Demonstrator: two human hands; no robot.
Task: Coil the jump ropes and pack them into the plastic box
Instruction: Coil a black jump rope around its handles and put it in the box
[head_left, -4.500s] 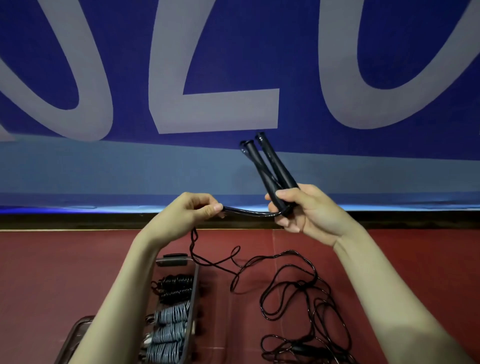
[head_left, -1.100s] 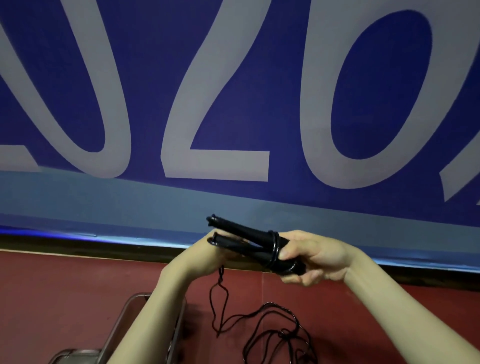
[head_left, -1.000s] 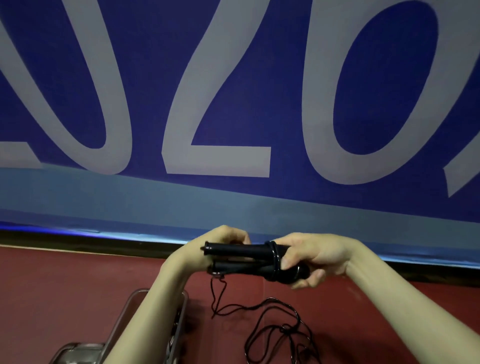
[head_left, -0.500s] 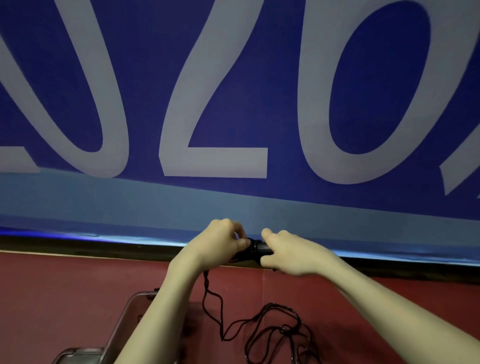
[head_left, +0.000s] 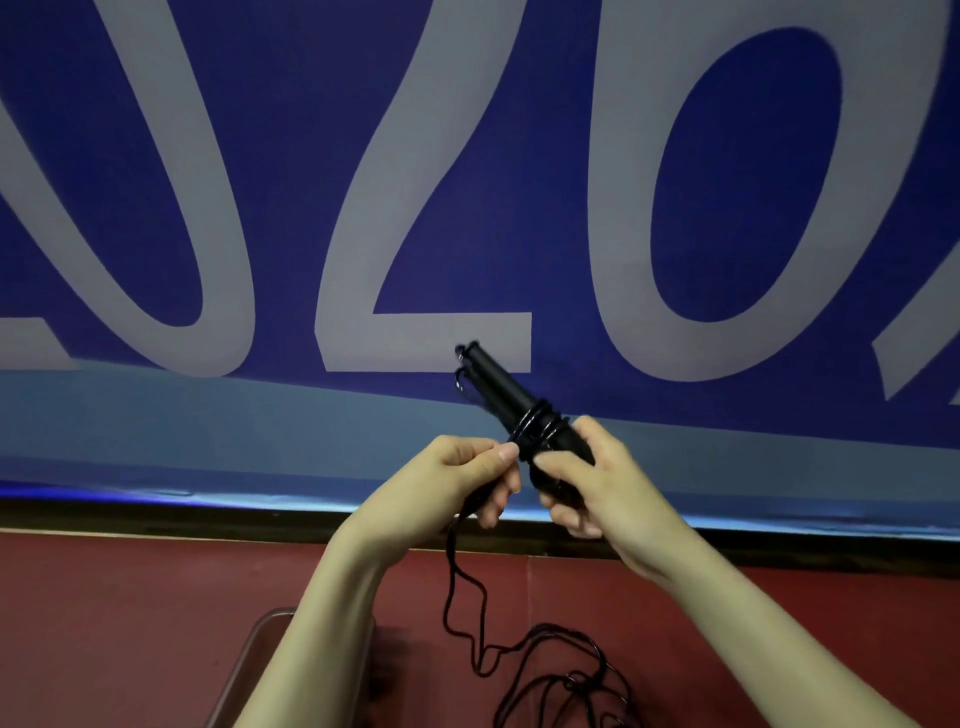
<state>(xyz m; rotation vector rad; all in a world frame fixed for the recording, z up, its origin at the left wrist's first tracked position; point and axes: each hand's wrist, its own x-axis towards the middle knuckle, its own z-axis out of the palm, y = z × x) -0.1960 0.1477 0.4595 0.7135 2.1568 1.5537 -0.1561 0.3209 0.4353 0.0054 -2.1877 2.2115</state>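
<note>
My right hand (head_left: 587, 478) grips the two black jump rope handles (head_left: 501, 389) side by side, their tips pointing up and to the left. A few turns of black cord (head_left: 537, 426) wrap around the handles just above my fingers. My left hand (head_left: 457, 478) pinches the cord right beside the wrapped part. The loose cord (head_left: 467, 613) hangs down from my left hand to a tangle (head_left: 566, 680) on the red floor. Only a corner of the plastic box (head_left: 254, 649) shows at the bottom, mostly hidden behind my left forearm.
A large blue banner (head_left: 467, 156) with big grey letters fills the wall ahead. A dark ledge (head_left: 156, 514) runs along its base above the red floor (head_left: 104, 623).
The handles have swung from lying level to pointing up-left. More turns of cord sit around them. My left hand has come round to the front, still pinching the cord.
</note>
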